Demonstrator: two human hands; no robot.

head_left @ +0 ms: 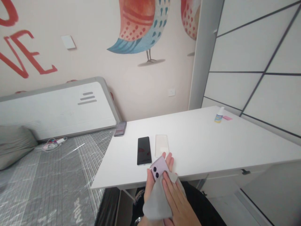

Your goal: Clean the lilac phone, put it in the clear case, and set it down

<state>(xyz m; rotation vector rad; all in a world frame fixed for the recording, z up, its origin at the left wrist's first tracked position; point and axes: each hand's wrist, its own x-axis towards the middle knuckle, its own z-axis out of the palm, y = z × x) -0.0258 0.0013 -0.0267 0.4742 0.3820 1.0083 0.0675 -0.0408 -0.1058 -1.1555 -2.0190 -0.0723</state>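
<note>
Left hand (148,185) grips lilac phone (158,168) at desk's (211,150) near edge; flat right hand (176,198) presses grey cloth (157,202) on it; open desk rightward.

Soft grey cloth (157,201), glossy black phone (144,150), smooth matt white table (211,147)

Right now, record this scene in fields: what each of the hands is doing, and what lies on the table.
left hand: holds the lilac phone, camera side up
right hand: lies flat on the grey cloth, which covers the phone's lower part
table: white; black phone and clear case lie side by side, apart
far end: small spray bottle, upright
</note>
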